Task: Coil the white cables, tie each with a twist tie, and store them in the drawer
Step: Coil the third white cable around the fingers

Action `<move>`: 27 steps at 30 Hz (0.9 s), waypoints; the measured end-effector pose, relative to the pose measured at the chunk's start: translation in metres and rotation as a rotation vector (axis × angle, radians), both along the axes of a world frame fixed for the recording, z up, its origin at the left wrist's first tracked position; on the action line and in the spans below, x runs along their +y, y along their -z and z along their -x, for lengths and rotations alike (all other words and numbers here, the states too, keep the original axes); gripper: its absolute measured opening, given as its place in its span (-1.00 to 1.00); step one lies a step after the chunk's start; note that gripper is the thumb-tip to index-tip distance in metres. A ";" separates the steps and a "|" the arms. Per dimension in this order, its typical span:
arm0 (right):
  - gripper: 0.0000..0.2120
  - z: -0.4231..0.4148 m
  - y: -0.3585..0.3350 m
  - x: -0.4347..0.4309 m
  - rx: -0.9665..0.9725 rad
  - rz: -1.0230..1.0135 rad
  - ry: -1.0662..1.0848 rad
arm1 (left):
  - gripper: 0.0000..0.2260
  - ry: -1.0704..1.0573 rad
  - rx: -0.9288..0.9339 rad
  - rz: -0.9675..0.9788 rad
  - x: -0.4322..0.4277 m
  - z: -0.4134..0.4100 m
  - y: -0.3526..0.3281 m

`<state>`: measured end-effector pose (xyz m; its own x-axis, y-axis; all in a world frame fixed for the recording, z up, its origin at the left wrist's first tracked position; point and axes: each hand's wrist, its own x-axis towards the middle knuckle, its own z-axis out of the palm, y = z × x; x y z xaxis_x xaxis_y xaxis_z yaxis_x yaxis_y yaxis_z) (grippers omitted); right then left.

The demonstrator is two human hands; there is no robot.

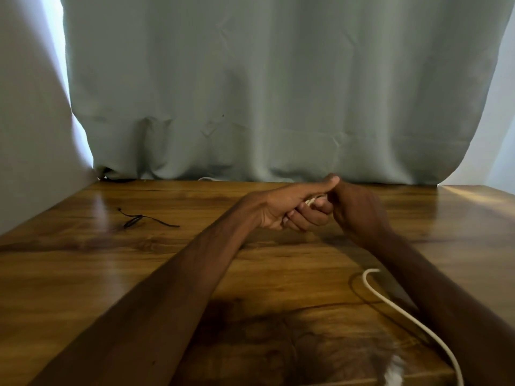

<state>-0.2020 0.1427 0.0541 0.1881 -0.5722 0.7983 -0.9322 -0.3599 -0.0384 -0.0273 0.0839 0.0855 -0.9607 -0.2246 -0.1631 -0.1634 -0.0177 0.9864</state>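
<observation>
Brown shiny wood makes up the big table top (69, 274), and everything sits on it. Far left, a pale wall (28, 135) meets the table edge. A grey-green cloth curtain (278, 93) hangs all along the back, down to the table.

On the left part of the table lies a thin black twist tie (136, 220), bent and loose, well apart from both hands. Nothing touches it.

At the back edge, a small white curve (206, 178) peeks out from under the curtain; what it is cannot be told.

Near the middle, the left hand (281, 211) has its fingers curled tight round a small bundle of white cable (311, 202), with the thumb lying straight along the top. Only a little of the bundle shows between the fingers. The right hand (358, 211) is pressed up against the left one, back of the hand facing up, and its fingers curl in onto the same bundle. Both hands are held a little above the wood.

Lower right, a long loose white cable (390, 300) curves across the table. One part slips under the right forearm and is hidden there; the other runs off the near edge.
</observation>
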 end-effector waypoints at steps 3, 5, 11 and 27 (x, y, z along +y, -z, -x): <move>-0.54 0.001 0.001 -0.001 0.004 -0.048 -0.032 | -0.57 0.081 0.034 -0.115 0.005 0.000 -0.004; -0.56 0.006 0.005 -0.008 0.010 -0.008 0.002 | -0.61 0.130 0.113 -0.225 0.008 0.001 -0.006; -0.70 -0.001 0.030 -0.030 -0.189 -0.207 -0.170 | -0.71 0.050 0.421 -0.365 0.011 0.009 -0.010; -0.84 -0.037 0.018 -0.011 -0.281 -0.554 -0.375 | -0.70 -0.593 1.003 -0.532 -0.038 -0.036 -0.024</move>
<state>-0.1654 0.1318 0.0358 0.2814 -0.8438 0.4570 -0.6778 -0.5119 -0.5278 0.0087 0.0460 0.1099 -0.4908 -0.7889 0.3699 0.8122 -0.2606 0.5219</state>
